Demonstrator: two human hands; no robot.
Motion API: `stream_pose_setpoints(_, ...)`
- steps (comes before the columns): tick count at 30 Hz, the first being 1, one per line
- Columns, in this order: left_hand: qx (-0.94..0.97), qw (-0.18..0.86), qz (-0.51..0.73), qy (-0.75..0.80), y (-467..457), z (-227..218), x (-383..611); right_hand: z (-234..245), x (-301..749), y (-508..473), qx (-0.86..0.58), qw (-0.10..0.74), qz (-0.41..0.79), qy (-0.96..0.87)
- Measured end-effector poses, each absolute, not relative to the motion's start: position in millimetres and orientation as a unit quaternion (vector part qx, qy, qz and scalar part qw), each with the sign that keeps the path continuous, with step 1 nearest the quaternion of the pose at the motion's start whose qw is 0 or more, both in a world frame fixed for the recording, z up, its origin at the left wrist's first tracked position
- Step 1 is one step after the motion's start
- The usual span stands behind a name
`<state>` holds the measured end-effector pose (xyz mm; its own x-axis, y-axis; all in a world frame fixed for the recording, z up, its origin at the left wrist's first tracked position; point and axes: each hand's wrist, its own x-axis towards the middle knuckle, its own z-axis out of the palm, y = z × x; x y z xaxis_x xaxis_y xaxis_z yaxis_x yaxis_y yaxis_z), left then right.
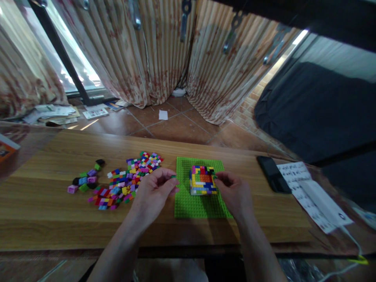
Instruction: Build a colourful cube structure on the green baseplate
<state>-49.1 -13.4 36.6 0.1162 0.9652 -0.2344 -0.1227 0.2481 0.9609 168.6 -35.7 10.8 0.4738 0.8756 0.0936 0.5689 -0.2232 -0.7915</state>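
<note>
A many-coloured brick block [202, 180] stands on a green baseplate [188, 203] on the wooden table. My left hand [154, 192] hovers at the plate's left edge, fingers pinched on a small green brick [173, 177]. My right hand [233, 192] rests at the block's right side, fingertips closed against its upper right corner, holding a small green brick [214, 177] there. A spread of loose coloured bricks [129, 180] lies just left of my left hand.
A smaller group of purple, green and black bricks [86, 180] lies further left. A black phone [273, 173] and a written sheet of paper [311, 196] lie at the right. An orange box [7, 149] sits at the far left. Behind are curtains and a tiled floor.
</note>
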Motion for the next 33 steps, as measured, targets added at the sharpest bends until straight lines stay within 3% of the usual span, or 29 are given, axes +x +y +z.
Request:
stream_pose_setpoints(11,0.446,0.601,0.437,0.498,-11.9,34.7,-48.5,7.7,171.6,-36.8,-0.78,0.34,0.189,-0.49)
stream_pose_setpoints(33,0.439,0.603,0.436,0.503,-12.0,34.2,-51.5,6.6,161.6,-30.3,-0.781,0.397,0.158,-0.456)
